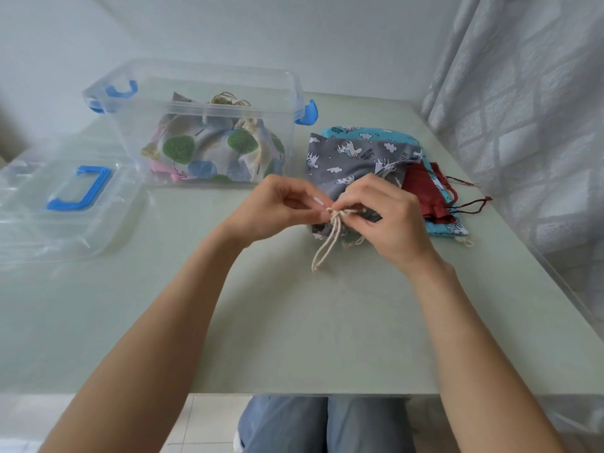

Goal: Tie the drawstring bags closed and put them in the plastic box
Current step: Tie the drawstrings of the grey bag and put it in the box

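Cream cord (330, 237) of the grey unicorn bag (346, 161), at frame centre, is pinched by left hand (281, 207) and right hand (385, 214) to knot it, plastic box (202, 89) waiting upper left

Pale green surface (294, 322). At far left, clear lid (65, 204) with blue handle, lying flat. Beside it, clear plastic box (209, 125), open. To the right, stacked drawstring bags (359, 152): grey on top, turquoise and red beneath.

The grey bag (353, 158) bears small printed words, one reading "UNICORN"; the rest is too small.
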The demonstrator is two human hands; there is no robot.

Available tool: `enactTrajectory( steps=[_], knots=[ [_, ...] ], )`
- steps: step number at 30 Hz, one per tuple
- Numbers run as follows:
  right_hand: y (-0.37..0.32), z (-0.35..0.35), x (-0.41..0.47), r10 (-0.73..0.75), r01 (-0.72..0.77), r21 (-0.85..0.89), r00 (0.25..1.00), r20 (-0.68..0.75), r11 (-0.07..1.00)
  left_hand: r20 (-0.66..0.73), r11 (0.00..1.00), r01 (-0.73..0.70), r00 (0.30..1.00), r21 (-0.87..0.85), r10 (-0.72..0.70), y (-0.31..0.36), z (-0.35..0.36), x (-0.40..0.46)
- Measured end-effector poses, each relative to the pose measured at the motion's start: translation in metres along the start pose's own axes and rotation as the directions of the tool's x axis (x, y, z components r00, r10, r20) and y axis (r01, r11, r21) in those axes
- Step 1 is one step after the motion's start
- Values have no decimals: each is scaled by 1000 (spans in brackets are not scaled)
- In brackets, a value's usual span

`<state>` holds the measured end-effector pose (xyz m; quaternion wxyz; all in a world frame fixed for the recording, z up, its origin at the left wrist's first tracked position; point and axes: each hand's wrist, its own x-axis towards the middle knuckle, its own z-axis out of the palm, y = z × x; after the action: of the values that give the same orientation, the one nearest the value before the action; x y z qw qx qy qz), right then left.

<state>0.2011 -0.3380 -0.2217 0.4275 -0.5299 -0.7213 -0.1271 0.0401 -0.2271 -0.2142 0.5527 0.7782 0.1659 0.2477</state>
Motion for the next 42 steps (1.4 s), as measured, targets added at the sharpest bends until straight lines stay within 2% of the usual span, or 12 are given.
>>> enactTrajectory(
  steps=[3,7,9,11,12,14,17,22,27,36,40,42],
  knots=[
    [3,0,-1,44,-48,86,998,41,995,-61,974,-74,994,216,89,-4,5,-1],
    [5,2,-1,74,-79,128,996,45,989,-112,811,-286,913,511,393,-5,9,2],
    [6,1,-1,84,-86,130,996,25,988,-178,874,-230,927,429,331,-4,5,3],
    [8,0,-2,85,-84,120,996,-3,989,-200,974,-91,971,207,133,-3,1,3],
    [7,-1,-2,84,-81,117,996,-13,990,-162,994,-31,986,108,48,-2,0,3],
    [6,-2,-1,76,-72,112,997,-30,991,-46,998,17,999,58,-15,-2,-1,2],
    [5,-2,-1,56,-50,88,997,-57,995,55,998,-30,998,62,27,-2,3,0],
    [4,-2,-1,38,-33,87,997,-60,996,-31,999,-40,999,25,40,-3,5,1],
    [7,-2,-1,48,-39,144,997,-56,989,-134,977,-92,984,191,119,-5,6,1],
    [7,-8,1,216,-162,216,942,-257,963,-369,963,-175,898,205,242,-4,5,1],
    [5,-11,1,363,-267,370,906,-217,890,-435,960,-181,862,215,260,-2,1,0],
    [3,-12,2,436,-316,457,881,-185,831,-480,979,-183,854,86,201,1,3,2]
  ],
)
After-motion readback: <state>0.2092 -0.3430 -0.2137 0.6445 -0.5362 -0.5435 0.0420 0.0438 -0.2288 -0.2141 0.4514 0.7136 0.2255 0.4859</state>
